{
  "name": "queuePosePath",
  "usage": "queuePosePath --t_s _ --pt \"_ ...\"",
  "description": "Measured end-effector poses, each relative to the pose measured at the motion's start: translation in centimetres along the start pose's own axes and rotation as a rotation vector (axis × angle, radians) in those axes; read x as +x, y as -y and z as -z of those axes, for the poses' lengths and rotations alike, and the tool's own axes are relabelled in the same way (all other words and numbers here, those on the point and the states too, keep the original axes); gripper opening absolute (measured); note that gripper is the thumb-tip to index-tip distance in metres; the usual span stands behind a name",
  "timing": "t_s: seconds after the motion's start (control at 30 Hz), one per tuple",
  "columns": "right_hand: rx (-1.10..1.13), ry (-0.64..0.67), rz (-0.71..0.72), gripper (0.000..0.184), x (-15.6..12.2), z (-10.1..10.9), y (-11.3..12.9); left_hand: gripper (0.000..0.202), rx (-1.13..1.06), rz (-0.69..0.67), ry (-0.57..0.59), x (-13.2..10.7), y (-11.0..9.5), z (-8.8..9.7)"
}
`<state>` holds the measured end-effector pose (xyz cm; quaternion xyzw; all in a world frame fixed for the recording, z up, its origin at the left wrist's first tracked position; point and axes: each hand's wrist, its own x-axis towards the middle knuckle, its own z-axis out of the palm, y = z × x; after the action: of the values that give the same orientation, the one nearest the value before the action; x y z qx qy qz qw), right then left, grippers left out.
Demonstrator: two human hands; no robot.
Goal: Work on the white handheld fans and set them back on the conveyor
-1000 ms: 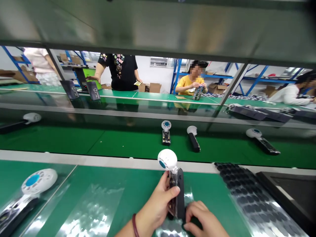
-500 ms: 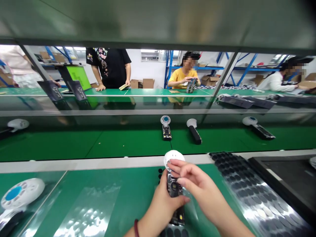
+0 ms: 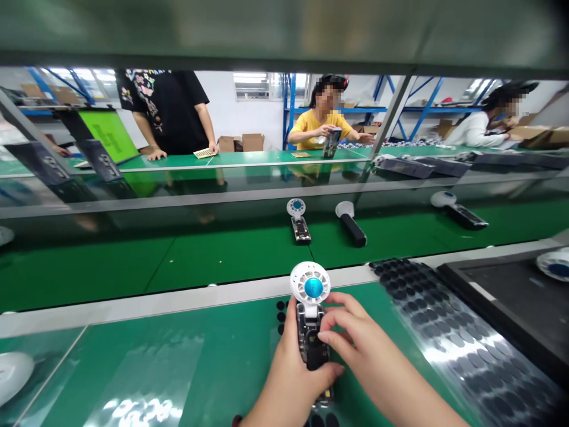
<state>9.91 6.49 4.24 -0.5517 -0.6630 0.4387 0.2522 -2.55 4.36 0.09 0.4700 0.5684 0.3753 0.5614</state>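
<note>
A handheld fan [image 3: 311,284], with a white round head, a blue centre and an open handle showing its circuit board [image 3: 310,335], stands upright in front of me. My left hand [image 3: 296,365] is wrapped round the handle from the left, its thumb across the lower part. My right hand [image 3: 349,335] is at the handle's right side, thumb and index finger pinched together against the board area. Whatever lies between those fingertips is too small to make out. Black round stickers [image 3: 281,315] lie on the bench behind my left hand.
A clear sheet of black round stickers [image 3: 438,320] lies to the right, beside a black tray [image 3: 498,290]. Several fans, one a white-headed fan [image 3: 351,222], lie on the green conveyor [image 3: 249,243] ahead. Another fan head [image 3: 13,376] is at left. Co-workers, including a person in yellow [image 3: 317,124], work across the line.
My right hand has moved down from the fan head to the handle's board. The fan head's blue centre now shows. The view has shifted slightly.
</note>
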Motion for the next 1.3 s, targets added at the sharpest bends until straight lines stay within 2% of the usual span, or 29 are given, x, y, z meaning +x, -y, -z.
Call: queuePosePath --t_s 0.17,0.37,0.6,0.77,0.93,1.13,1.23,1.3 --pt "-0.103 0.049 -0.055 0.015 0.2 -0.2 0.5 0.097 0.022 0.013 -0.058 -0.4 -0.9 -0.4" --pt "-0.185 0.025 -0.051 0.017 0.5 -0.7 0.6 0.095 0.041 -0.031 -0.120 -0.4 -0.2 -0.7" --pt "-0.285 0.018 -0.091 0.016 0.5 -0.9 1.1 0.091 0.103 -0.075 -0.096 -0.1 0.5 -0.6" --pt "-0.343 -0.001 -0.100 0.017 0.1 -1.1 1.3 0.088 0.051 -0.105 -0.052 -0.3 0.3 -0.6" --pt "-0.314 -0.049 -0.048 0.015 -0.3 -1.7 0.5 0.086 0.075 -0.113 -0.084 -0.4 0.0 -0.7" --pt "-0.291 -0.095 0.033 0.014 -0.4 -2.2 -0.7 0.088 0.065 -0.093 -0.053 -0.3 -0.2 -0.6" --pt "-0.203 -0.104 0.072 0.011 -0.2 -2.3 -1.4 0.088 0.084 -0.079 -0.035 -0.3 -0.2 -0.5" --pt "-0.124 -0.125 0.070 0.018 -0.3 -2.3 -1.8 0.089 0.087 -0.088 -0.010 -0.3 -0.1 -0.3"
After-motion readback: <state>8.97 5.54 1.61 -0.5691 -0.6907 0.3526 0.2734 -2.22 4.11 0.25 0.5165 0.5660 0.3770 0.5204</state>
